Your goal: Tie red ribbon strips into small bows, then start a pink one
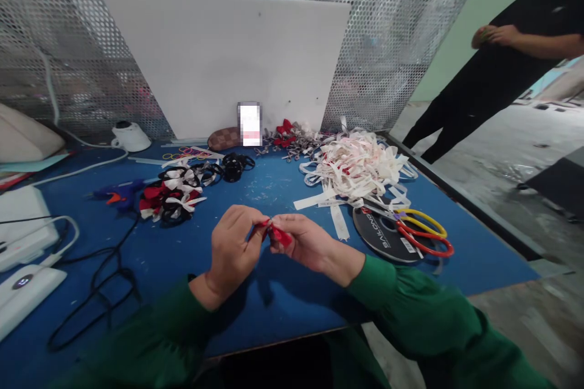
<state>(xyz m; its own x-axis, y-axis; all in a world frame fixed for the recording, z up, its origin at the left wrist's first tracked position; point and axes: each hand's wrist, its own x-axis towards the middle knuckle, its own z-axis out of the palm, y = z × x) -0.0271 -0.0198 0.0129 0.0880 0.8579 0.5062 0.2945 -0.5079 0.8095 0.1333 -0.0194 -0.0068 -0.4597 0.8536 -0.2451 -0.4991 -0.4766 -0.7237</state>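
Note:
Between my two hands, above the front part of the blue table [283, 292], is a small red fabric bow [281, 236]. My left hand [237, 249] pinches its left side, fingers curled and thumb pressed in. My right hand [306, 242] grips its right side between thumb and fingers. The fingertips of both hands almost meet and hide the bow's middle. A pile of black hair ties with red and white bows [176, 194] lies to the left, beyond my left hand. Red-and-yellow-handled scissors [426, 234] rest on a black ribbon spool [383, 234] to the right.
A heap of white ribbon strips [360, 164] covers the back right. At left lie a blue glue gun [125, 191], black cable [98, 282] and white power strips [30, 292]. A phone [249, 124] leans against a white board [237, 61]. A person [497, 67] stands at right.

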